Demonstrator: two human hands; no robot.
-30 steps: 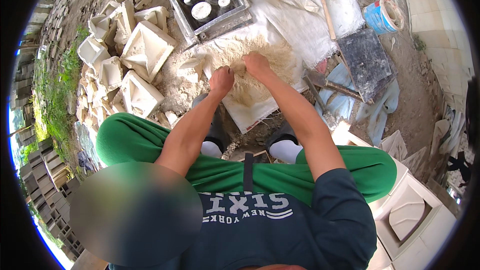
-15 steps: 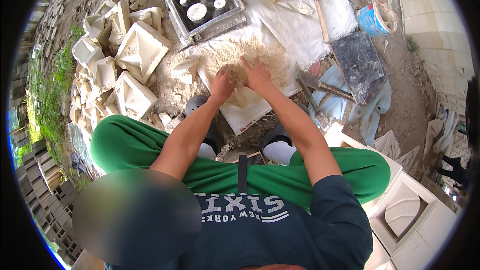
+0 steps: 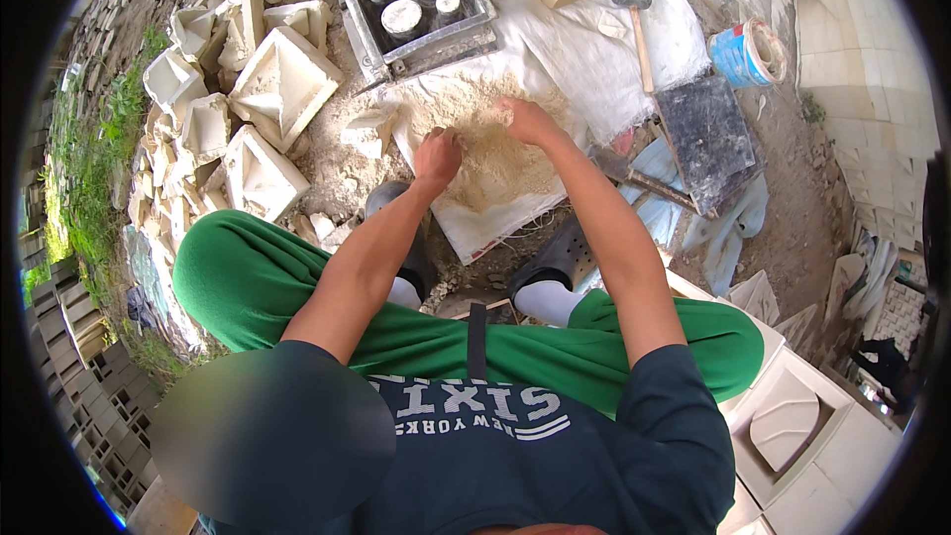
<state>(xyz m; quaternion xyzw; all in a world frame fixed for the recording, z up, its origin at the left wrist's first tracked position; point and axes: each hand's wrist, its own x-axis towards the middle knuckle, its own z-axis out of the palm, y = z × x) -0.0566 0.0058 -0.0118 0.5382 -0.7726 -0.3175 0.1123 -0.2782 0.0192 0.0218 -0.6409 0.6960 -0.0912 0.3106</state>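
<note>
The head view puts you at what looks like a loosening or spreading step by hand: the pale powder [image 3: 495,170] lies heaped on the white woven sheet [image 3: 575,50], filling its part toward you, with a shallow hollow between your hands. Your left hand [image 3: 438,155] is at the heap's left side, fingers curled in; you cannot tell from here whether they pinch anything. Your right hand [image 3: 528,123] is at the far right of the hollow, fingers bent down toward the powder, their tips too blurred to tell whether they are spread or closed on some. The two hands are apart. The next move, as I judge it, calls for low, inward strokes, so that powder does not spill off the sheet. Mind its left edge, where a pale broken chunk [image 3: 369,135] lies just beside the powder, and its near corner, which narrows between your grey clogs [image 3: 558,250]. Beyond the heap, the metal-framed mould [image 3: 446,54] limits your reach at the far left; the sheet's wider surface runs toward its far right edge, up to the mallet [image 3: 641,38], so the more generous sweep is that way.
</note>
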